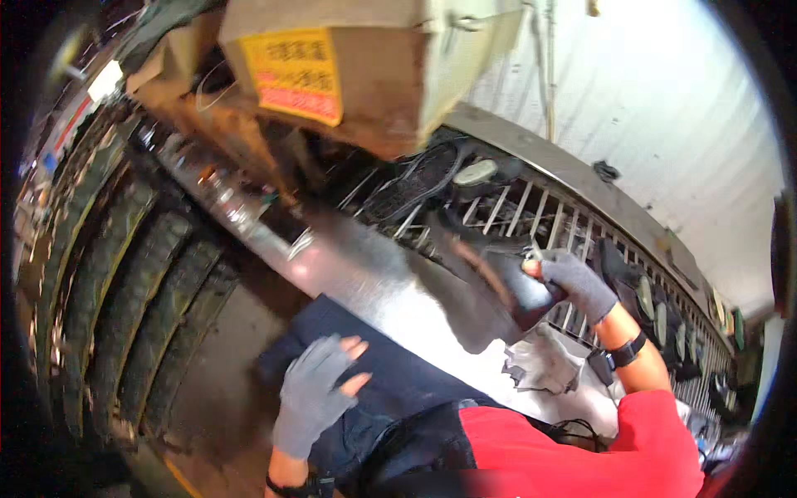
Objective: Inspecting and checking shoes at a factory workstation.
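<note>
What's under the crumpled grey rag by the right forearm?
The rag lies on the shiny metal bench, overlapping the slatted rack. Whatever sits directly beneath it is covered. The right hand is above, gripping a dark object.

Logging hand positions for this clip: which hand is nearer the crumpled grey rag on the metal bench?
Right. The right hand reaches over the grille just above the crumpled grey rag. The left hand hangs well off to the rag's left, below the bench edge.

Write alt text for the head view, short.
A person's right hand in a grey fingerless glove grips a dark flat part over a metal rack of bars behind a shiny steel counter. The left hand, gloved alike, rests open on a dark-trousered thigh. Tyres line the left.
</note>
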Demonstrator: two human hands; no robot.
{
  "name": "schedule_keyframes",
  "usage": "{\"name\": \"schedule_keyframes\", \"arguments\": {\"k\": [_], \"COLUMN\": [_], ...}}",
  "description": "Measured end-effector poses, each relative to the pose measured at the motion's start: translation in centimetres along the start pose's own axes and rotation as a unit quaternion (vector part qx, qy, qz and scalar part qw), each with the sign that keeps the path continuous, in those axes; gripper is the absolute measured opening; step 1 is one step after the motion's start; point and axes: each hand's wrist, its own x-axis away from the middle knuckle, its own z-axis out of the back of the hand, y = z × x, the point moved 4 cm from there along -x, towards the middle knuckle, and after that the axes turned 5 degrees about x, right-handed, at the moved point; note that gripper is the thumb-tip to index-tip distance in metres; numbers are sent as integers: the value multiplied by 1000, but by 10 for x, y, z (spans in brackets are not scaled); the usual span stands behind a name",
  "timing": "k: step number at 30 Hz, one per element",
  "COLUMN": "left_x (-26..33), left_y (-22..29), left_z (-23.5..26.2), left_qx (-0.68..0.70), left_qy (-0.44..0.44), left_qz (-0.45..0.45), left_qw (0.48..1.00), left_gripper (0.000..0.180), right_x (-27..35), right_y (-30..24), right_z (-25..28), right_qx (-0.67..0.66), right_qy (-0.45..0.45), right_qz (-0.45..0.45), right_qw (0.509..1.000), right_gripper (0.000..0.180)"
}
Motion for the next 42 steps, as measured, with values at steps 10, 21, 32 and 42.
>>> {"name": "schedule_keyframes", "arguments": {"k": [10,21,32,42], "left_x": [130,84,87,114], "left_y": [-70,-93,-99,-87], "left_z": [-51,-93,-110,-133], "left_qx": [326,513,570,551], "left_qy": [212,200,299,263], "left_qz": [390,374,373,481], "left_qw": [835,746,668,629], "left_gripper": [26,54,47,40], "right_x": [27,-129,-218,-142], "right_y": [75,33,-66,-11], "right_z": [144,-48,-97,-103], "right_qx": [645,465,617,669], "right_qy": [437,183,161,85], "right_qz": [76,262,501,340], "right_qw": [622,826,585,656], "right_gripper": [64,88,44,16]}}
